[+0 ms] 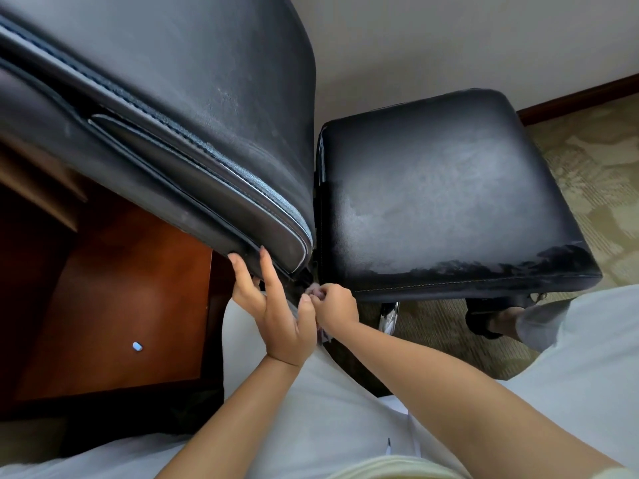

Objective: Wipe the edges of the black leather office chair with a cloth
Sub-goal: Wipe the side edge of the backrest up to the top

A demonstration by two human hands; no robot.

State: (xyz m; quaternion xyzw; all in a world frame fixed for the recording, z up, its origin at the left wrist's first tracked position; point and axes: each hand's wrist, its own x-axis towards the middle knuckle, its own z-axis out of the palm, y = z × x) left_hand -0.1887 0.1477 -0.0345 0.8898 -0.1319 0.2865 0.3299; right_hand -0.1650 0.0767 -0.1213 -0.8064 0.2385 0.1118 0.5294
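Note:
The black leather office chair (pixel 193 108) fills the upper left, its backrest tilted toward me with a stitched edge running down to its lower corner. My left hand (pixel 273 305) reaches up with straight fingers, fingertips touching the underside of that corner. Just right of it, my right hand (pixel 337 307) is curled around a small pale cloth (pixel 315 290), mostly hidden in the fist, pressed at the dark gap below the backrest corner.
A black leather stool (pixel 449 195) with a worn grey top stands right of the chair on chrome legs (pixel 389 316). A reddish wooden desk (pixel 114 305) lies at the left. Patterned carpet (pixel 587 160) and a wall are behind. My white-clad knees fill the bottom.

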